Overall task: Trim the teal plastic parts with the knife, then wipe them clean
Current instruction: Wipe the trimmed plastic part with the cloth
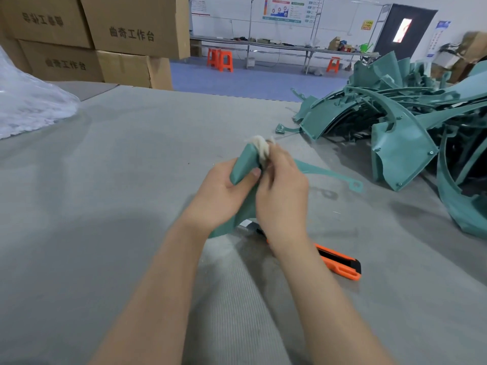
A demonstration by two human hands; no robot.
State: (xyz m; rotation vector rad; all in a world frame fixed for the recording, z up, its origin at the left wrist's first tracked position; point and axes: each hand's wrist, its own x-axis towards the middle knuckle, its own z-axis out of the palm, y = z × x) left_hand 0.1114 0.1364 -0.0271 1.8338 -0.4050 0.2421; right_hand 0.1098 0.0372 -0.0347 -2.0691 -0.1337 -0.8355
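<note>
- Teal plastic part (243, 164) sits mid-frame in head view, held above the grey table (105, 180), thin curved arm reaching right.
- L hand (224, 192) grips it, fingers wrapped behind, thumb pressed flat on front face.
- R hand (282, 188) pinches a white cloth (261, 148) against part's top edge.
- Orange knife (340, 262) lies on table, under R wrist.
- Pile of teal parts (405, 122) far right; cardboard boxes (105, 35) top left.

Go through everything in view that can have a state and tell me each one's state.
teal part: held, cloth against its top.
left hand: grips the teal part.
white cloth: bunched, pressed on the teal part.
right hand: pinches the white cloth.
knife: lying unheld on the table.
pile of teal parts: heaped, untouched.
</note>
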